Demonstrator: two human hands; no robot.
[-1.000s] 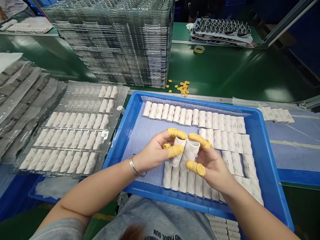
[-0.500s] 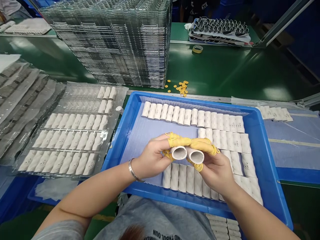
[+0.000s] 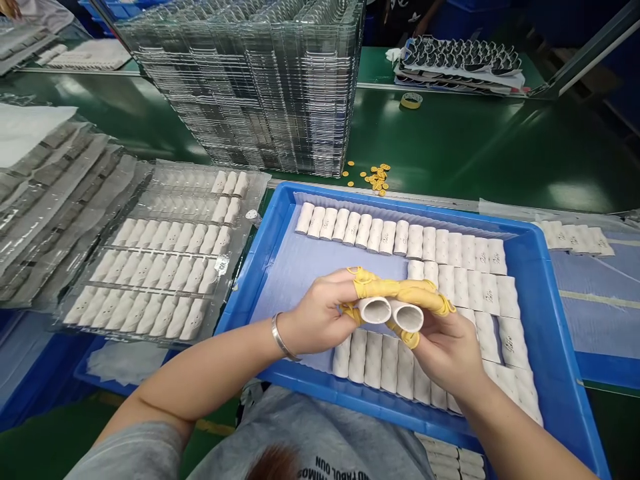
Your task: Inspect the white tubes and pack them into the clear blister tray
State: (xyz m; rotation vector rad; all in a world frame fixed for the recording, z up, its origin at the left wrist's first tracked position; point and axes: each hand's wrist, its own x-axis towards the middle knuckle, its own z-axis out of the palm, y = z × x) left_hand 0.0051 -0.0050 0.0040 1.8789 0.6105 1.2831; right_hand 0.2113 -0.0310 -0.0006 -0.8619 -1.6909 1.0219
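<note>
Presently, the left grip and the right grip are closed close together, each pinching one short white tube. The left tube and right tube lie side by side and appear to touch, their open ends facing the wearer and showing grey interiors. Yellow finger cots cover the fingers pressed along the tops of both tubes; further cots show beneath them. A metal bangle sits on the left wrist.

Handling assessment: the tubes appear light and fairly stiff-walled, though hard squeezing could probably dent them. Their material cannot be confirmed from this view. The outer surface looks smooth, so the cots likely aid friction. The barrel, behind the open end, appears the sound place to take hold.

Directly beneath the grip lies a blue plastic tray lined with a pale blue sheet. Matching tubes stand in close rows ahead of the grip and just below it. To the left of the grip, clear plastic blister trays carry further tubes in ranks. Well ahead of the grip, a tall stack of clear trays stands on the green desk, with loose yellow finger cots lying between the stack and the blue tray.
</note>
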